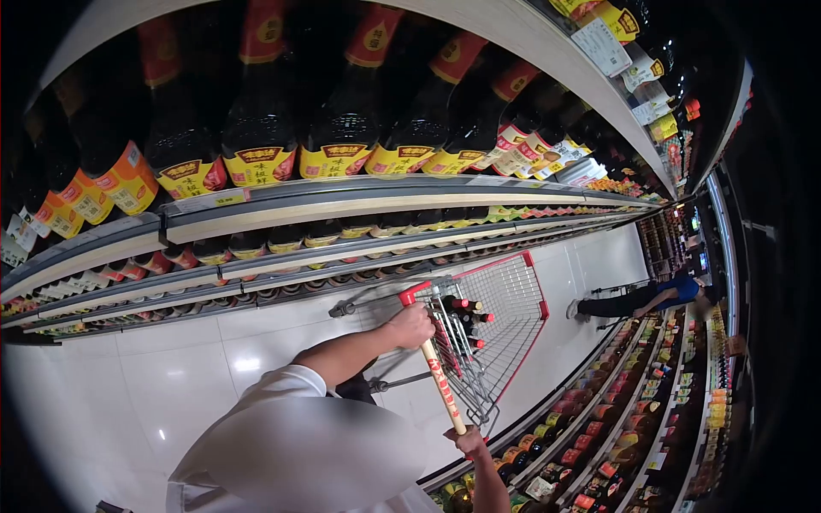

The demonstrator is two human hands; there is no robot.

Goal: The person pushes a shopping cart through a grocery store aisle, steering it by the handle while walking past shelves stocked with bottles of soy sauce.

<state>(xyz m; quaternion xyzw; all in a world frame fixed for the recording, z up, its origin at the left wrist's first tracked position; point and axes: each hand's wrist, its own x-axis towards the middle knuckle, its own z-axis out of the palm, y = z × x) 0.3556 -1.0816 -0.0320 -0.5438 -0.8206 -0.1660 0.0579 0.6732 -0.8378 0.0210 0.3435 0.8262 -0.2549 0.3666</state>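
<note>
One shopping cart (pixel 544 309) mid-aisle, left hand (pixel 413 326) and right hand (pixel 468 441) both wrapped round its handle (pixel 442 385).
Pushing looks like the step in hand; going on would call for steering clear of the person (pixel 676 292) ahead. Dark bottles (pixel 465 319) sit in the cart, labels unreadable from here.

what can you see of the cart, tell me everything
The cart is open-topped grey wire mesh, metal by its look, with red trim and a cream handle bearing red lettering. The left hand and right hand hold the handle near opposite ends. It stands on pale floor between shelves, carrying several dark bottles.
</note>
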